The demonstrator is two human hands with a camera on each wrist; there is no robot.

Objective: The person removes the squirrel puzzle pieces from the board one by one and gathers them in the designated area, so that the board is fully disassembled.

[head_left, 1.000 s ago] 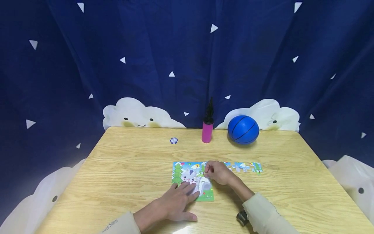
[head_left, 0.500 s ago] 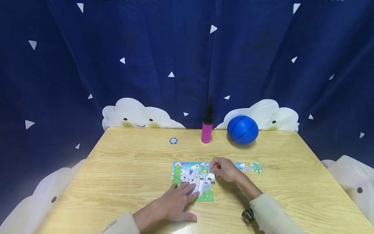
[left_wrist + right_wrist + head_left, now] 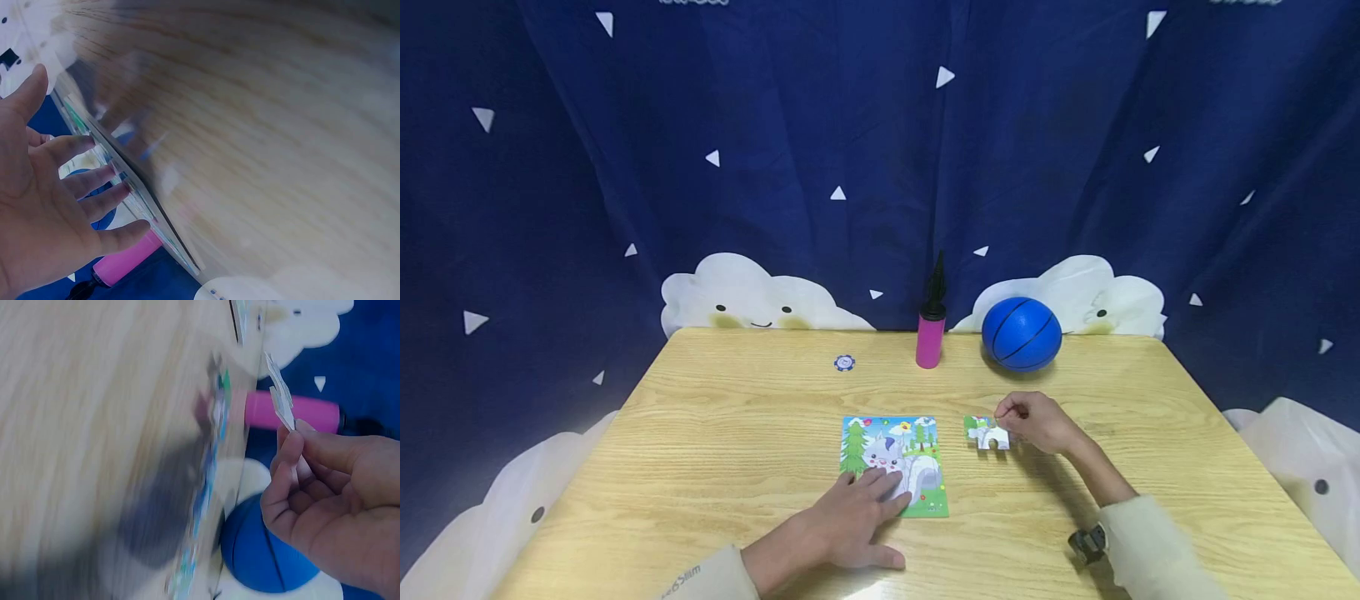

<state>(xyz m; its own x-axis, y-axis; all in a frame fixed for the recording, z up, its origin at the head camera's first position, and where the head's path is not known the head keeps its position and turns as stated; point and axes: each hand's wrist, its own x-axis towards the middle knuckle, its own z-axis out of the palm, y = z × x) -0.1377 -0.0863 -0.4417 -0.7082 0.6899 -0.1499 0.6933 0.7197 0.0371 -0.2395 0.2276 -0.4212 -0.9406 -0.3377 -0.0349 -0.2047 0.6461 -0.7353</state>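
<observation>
A squirrel picture puzzle lies on the wooden table. My left hand rests on its lower part, fingers spread, covering some of the picture. In the left wrist view the left hand has outstretched fingers at the puzzle's edge. To the right of the puzzle, my right hand pinches a white and grey jigsaw piece. The right wrist view shows this jigsaw piece held up off the table between thumb and fingers. Loose pieces lie beneath, partly hidden by the hand in the head view.
Toward the back stand a pink hand pump with a black nozzle and a blue ball. A blue and white poker chip lies left of the pump. A dark blue curtain hangs behind the table.
My right hand has moved right, away from the puzzle, carrying the jigsaw piece with it to the loose pieces. My left hand has stayed in place on the puzzle.
</observation>
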